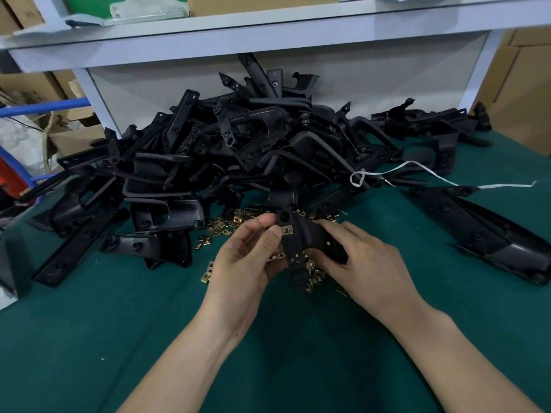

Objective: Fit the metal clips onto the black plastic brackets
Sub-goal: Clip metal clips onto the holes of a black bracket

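Surface: a green felt tabletop [119, 323] under a pale shelf frame [268, 25], with cardboard boxes [524, 84] past its right edge.
Left hand: the left hand [247, 263] is curled, its thumb and forefinger pinching a clip [286, 230] at the edge of a bracket.
Right hand: the right hand [363, 263] grips the bracket [298, 245] from the right side, fingers wrapped around its thick body.
Where: the bracket is held just above the middle of the tabletop, over the loose clips.
Step in hand: probably seating this clip over the bracket's flat strip.
Doing it well: line the clip's hole up with the hole in the strip, keep the right hand firm so the strip cannot twist, and push straight in with the thumb until the clip sits flush.
Clip's look: small, square, brass-coloured, with a round hole in the middle.
Bracket's look: matte black plastic, a narrow strip with round bosses at both ends, branching into a bulkier arm. Yellow glints show lower down, though whether they are fitted clips I cannot tell.
Loose clips: a scatter of spare clips [235, 220] lies under and behind the hands.
Pile: a heap of black brackets [238, 150] fills the back of the tabletop.
String: a white string [417, 171] trails toward the right edge.
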The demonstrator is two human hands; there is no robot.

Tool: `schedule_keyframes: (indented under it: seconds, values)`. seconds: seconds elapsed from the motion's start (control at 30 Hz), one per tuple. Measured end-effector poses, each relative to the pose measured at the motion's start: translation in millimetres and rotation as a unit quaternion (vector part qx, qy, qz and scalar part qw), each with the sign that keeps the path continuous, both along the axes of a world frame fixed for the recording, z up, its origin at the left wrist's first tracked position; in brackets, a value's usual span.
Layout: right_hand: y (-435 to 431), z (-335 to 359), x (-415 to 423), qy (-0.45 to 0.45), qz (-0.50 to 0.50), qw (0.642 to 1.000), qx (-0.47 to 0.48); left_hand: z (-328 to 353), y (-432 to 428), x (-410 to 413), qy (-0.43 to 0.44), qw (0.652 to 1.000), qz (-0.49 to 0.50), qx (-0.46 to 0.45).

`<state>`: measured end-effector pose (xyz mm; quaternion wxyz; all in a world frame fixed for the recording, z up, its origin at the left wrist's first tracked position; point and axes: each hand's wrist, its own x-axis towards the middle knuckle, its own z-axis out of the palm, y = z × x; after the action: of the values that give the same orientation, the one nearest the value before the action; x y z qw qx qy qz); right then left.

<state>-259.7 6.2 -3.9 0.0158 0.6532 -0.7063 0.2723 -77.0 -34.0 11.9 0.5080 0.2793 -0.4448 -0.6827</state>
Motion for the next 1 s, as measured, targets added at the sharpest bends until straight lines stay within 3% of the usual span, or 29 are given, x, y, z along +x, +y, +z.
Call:
schedule_keyframes:
  seconds: [0.5,1.0]
  values:
    - [-1.4,-2.7,-5.5,-0.062,0.06,0.996,0.004,4.4,2.8,0.7,0.059,0.992,-0.087,0.074]
    - [-2.1,-4.0,-4.6,-0.074,0.041,0.996,-0.01,2.0,3.0,1.2,0.007,0.992,-0.109,0.067]
